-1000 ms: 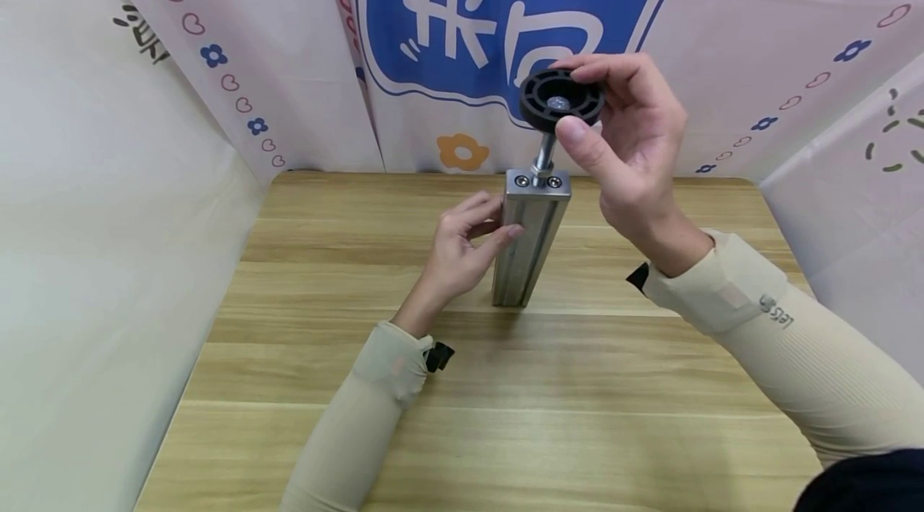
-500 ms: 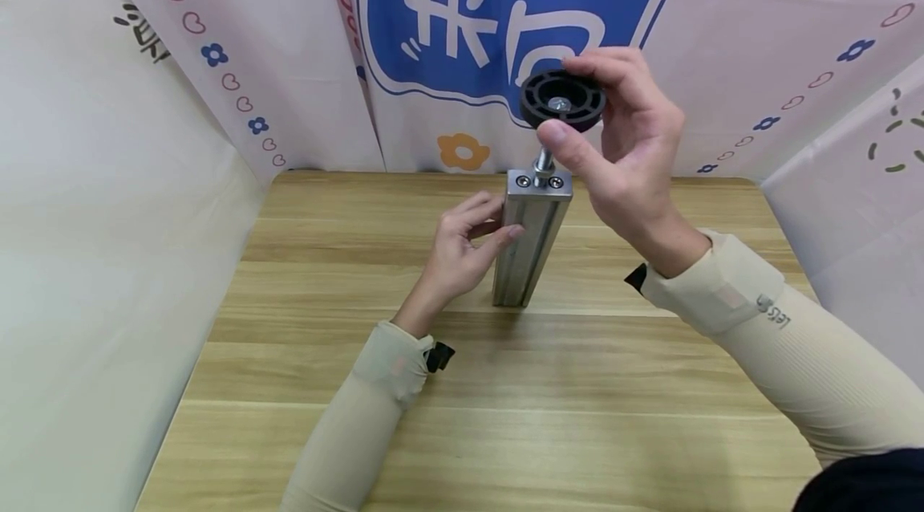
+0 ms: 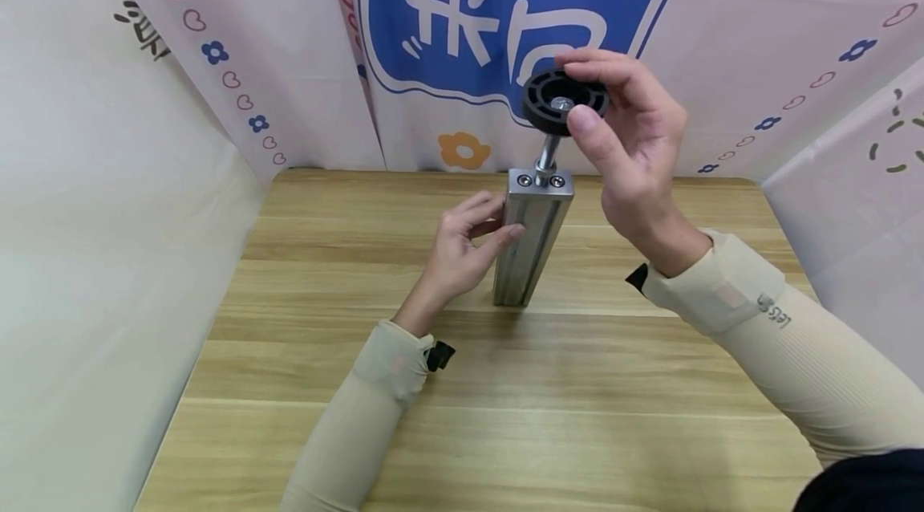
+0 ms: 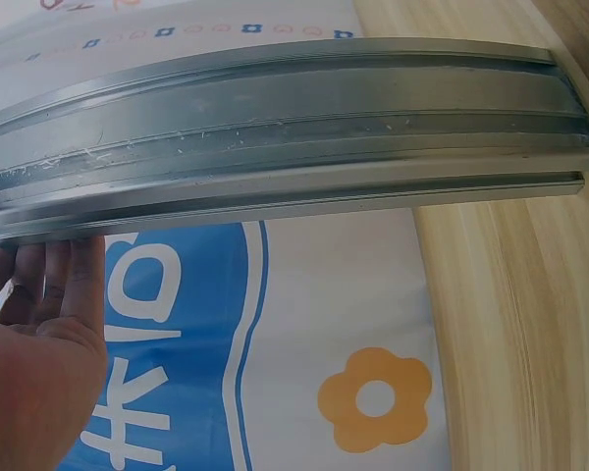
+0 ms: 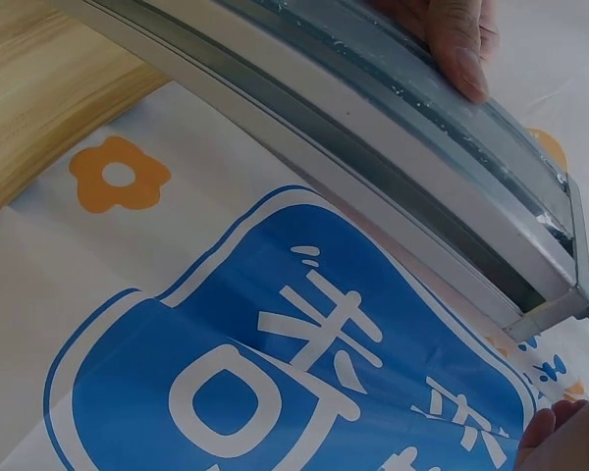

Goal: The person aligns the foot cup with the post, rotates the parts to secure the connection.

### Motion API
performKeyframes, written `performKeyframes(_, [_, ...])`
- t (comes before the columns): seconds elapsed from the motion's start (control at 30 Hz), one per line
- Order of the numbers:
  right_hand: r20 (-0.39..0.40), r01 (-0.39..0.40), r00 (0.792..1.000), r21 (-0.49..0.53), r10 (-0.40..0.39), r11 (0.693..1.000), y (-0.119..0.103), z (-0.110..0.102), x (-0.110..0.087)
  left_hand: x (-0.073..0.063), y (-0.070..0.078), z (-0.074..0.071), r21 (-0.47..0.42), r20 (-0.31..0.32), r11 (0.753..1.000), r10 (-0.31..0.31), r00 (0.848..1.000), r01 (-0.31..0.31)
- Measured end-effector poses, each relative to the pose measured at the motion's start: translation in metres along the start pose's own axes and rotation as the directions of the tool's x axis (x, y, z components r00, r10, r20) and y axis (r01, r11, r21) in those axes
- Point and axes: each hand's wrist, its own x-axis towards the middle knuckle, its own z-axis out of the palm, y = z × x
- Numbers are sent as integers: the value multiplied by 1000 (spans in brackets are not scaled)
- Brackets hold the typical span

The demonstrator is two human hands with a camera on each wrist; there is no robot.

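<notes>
An upright aluminium profile (image 3: 521, 255) stands on the table, with an end plate (image 3: 540, 184) and two screws on top. From the plate rises the metal stem (image 3: 551, 151) of a levelling foot, topped by its round black base (image 3: 540, 115). My right hand (image 3: 641, 139) holds that base by its rim, thumb in front and fingers behind. Lower down, my left hand (image 3: 462, 247) grips the profile between thumb and fingers. In the left wrist view, the left hand's fingers (image 4: 74, 280) touch one edge of it. The right wrist view shows the left thumb (image 5: 458, 64) on its grooved face.
The wood-grain table (image 3: 346, 255) extends around the profile. Behind it hangs a printed cloth (image 3: 318, 95) with a blue panel, and white cloth (image 3: 108, 215) stands along the left side.
My right thumb has slid left along the black base's rim and then back to the right. The left hand and the profile look almost unchanged.
</notes>
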Motion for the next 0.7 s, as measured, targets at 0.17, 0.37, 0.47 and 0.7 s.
performKeyframes(0.17, [22,-2,1000,34,1,999,0,-1,0,0,0,0,3,-1,1000,-3,1000,3])
performKeyframes(0.37, [21,-1,1000,46,0,999,-1,-2,1,0,0,-1,8,2,1000,-7,1000,7])
performKeyframes(0.47, [16,1,1000,38,-1,999,-1,-1,1,0,0,-1,10,0,1000,-10,1000,10])
performKeyframes(0.7, [14,14,1000,-18,-13,1000,1,0,0,-1,1,0,10,2,1000,-10,1000,9])
